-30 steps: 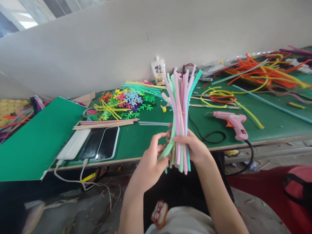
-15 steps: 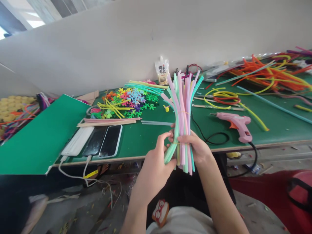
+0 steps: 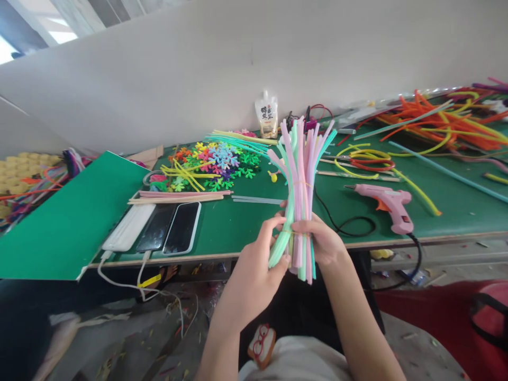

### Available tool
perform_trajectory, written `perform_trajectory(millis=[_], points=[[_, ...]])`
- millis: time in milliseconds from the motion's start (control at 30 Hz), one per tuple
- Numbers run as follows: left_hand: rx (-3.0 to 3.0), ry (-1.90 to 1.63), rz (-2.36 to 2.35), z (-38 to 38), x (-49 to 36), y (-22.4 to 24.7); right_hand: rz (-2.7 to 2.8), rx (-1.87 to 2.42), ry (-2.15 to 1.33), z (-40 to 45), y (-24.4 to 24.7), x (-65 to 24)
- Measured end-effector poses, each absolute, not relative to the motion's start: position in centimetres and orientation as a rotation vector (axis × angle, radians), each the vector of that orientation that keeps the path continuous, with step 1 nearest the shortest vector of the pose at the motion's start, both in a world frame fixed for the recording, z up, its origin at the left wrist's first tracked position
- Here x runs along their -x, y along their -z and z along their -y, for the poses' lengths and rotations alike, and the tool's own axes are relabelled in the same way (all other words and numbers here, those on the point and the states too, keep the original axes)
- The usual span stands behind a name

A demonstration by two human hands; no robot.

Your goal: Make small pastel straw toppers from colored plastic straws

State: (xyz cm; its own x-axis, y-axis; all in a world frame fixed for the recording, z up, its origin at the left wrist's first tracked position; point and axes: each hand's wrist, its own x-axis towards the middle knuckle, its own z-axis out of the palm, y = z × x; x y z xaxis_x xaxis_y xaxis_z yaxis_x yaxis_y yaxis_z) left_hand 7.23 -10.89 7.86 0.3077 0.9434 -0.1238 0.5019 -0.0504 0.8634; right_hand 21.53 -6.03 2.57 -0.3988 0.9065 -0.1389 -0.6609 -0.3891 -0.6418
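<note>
Upright over the table's front edge stands a bundle of pastel pipe cleaners [image 3: 300,196], in lilac, pink, mint and turquoise. A thin band circles it at mid-height, another lower down near my thumb. My left hand [image 3: 264,259] is closed on the lower left side, with mint stems between thumb and fingers that lean out from the rest. From the other side my right hand [image 3: 322,241] grips the bundle, thumb pressed across its front at the lower band. Some fingers of both hands are hidden behind the stems.
A pink glue gun [image 3: 387,203] lies to the right, its cord running off the edge. Scissors with red handles [image 3: 373,161] are behind it. At left are a phone [image 3: 181,227], a white power bank [image 3: 130,227], and colourful snowflake pieces [image 3: 222,159]. Orange pipe cleaners [image 3: 428,121] heap at back right.
The view has shifted slightly, so the table things appear a little further right. Both hands keep the bundle in nearly the same place, and its top tilts slightly more to the right.
</note>
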Motion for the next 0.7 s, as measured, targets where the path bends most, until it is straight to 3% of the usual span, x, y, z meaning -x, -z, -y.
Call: perform_trajectory(millis=[433, 700], points=[[-1.282, -0.637, -1.077, 9.8, -6.4, -7.4, 0.808, 0.718, -1.836, 6.1, -2.9, -21.6], [-1.425, -0.727, -1.351, 10.3, -7.4, -7.5, 0.773, 0.634, -1.89, 6.0, -2.5, -21.7]])
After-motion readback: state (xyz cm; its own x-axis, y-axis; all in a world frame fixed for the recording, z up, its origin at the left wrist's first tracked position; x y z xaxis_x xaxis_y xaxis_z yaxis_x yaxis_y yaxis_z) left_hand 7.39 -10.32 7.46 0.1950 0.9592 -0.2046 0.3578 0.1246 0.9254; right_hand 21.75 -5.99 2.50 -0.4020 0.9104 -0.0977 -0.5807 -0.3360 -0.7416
